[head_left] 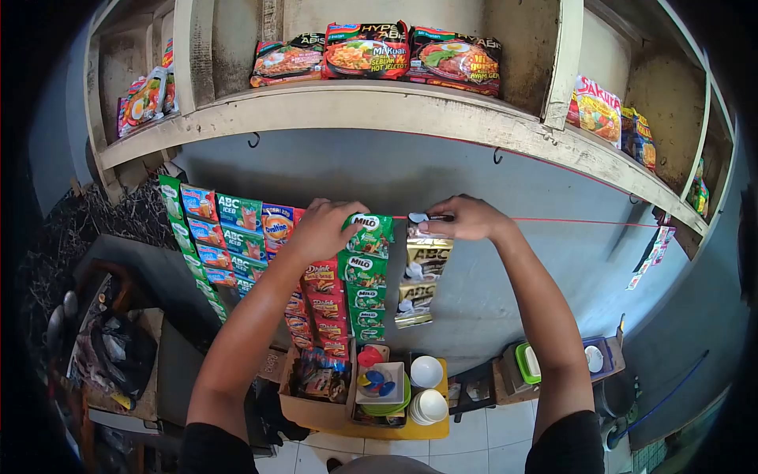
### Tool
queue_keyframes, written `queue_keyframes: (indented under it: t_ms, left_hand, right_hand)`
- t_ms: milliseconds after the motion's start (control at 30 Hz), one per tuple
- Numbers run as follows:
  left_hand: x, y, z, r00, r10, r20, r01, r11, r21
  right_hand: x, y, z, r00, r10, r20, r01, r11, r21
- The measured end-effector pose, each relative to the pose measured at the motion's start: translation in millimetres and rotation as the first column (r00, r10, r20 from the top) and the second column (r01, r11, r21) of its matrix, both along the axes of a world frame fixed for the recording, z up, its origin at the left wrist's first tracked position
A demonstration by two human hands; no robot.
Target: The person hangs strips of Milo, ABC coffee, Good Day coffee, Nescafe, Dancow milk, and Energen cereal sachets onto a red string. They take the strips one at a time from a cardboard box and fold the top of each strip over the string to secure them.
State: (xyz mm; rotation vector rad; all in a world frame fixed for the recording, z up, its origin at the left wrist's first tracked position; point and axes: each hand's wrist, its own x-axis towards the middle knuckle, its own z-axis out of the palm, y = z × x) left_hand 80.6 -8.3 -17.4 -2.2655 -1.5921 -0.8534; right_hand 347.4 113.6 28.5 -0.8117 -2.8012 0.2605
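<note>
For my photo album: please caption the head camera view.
Left hand at green sachets, right hand at gold sachets, along a red string under noodle packets.

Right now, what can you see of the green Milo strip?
The green Milo strip is a chain of glossy, plastic-looking sachets, at least five showing. It hangs nearly vertical, right of the red Drink strip, its top near the red line. The left hand pinches its upper-left corner.

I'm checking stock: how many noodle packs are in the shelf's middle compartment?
3, in a row on the shelf: the left pack, the centre pack and the right pack. More may be hidden behind.
</note>
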Motion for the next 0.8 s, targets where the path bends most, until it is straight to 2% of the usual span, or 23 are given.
queue_keyframes:
  t_ms: [33, 100, 167, 300, 367, 400, 467, 500, 700, 733, 800]
  left_hand:
    - [1, -1, 1, 1.0, 0.018, -0.008, -0.018, 1.0, -0.024]
    - [0, 1, -1, 0.999, 0.032, -0.02, -0.033, 0.998, -0.046]
    - [-3, 6, -8, 0.998, 0.046, -0.045, -0.044, 0.998, 0.038]
    - [-6, 6, -4, 0.998, -0.039, 0.045, 0.041, 0.998, -0.047]
    - [-5, 4, -4, 0.999, -0.023, 0.024, 0.024, 0.999, -0.043]
    - [-5, 3, -6, 0.999, -0.02, 0.027, 0.022, 0.999, -0.042]
    - [-5, 4, -10, 1.0, 0.002, 0.02, -0.003, 0.999, 0.042]
    - [-5, 4, -8, 1.0, 0.004, 0.019, -0.005, 0.999, 0.042]
    - [-7, 7, -7, 0.997, -0.051, 0.055, 0.049, 0.998, 0.033]
    - [-6, 6, -4, 0.996, -0.066, 0.065, 0.066, 0.998, 0.001]
    - [-4, 3, -2, 0.994, -0.081, 0.077, 0.084, 0.996, -0.034]
  right_hand:
    - [-1, -8, 3, 0.972, -0.134, 0.192, 0.146, 0.988, -0.049]
    - [-2, -11, -4, 0.953, -0.194, 0.235, 0.215, 0.974, -0.068]
    - [-2, 9, -29, 0.996, -0.071, -0.049, 0.081, 0.967, 0.241]
    - [-1, -13, -10, 0.992, -0.127, -0.02, 0.129, 0.983, 0.129]
    - [2, -8, -16, 0.98, 0.092, -0.176, -0.061, 0.983, 0.17]
    - [2, -5, -16, 0.98, 0.095, -0.172, -0.065, 0.983, 0.172]
    - [-1, 2, -12, 0.98, 0.086, -0.181, -0.071, 0.994, 0.086]
    - [-3, 5, -9, 0.979, 0.088, -0.182, -0.073, 0.994, 0.086]
    - [-17, 25, 3, 0.992, 0.11, -0.06, -0.119, 0.978, -0.171]
    - [-19, 27, 4, 0.992, 0.113, -0.059, -0.122, 0.977, -0.174]
    - [-20, 30, 7, 0.992, 0.031, -0.123, -0.071, 0.941, -0.332]
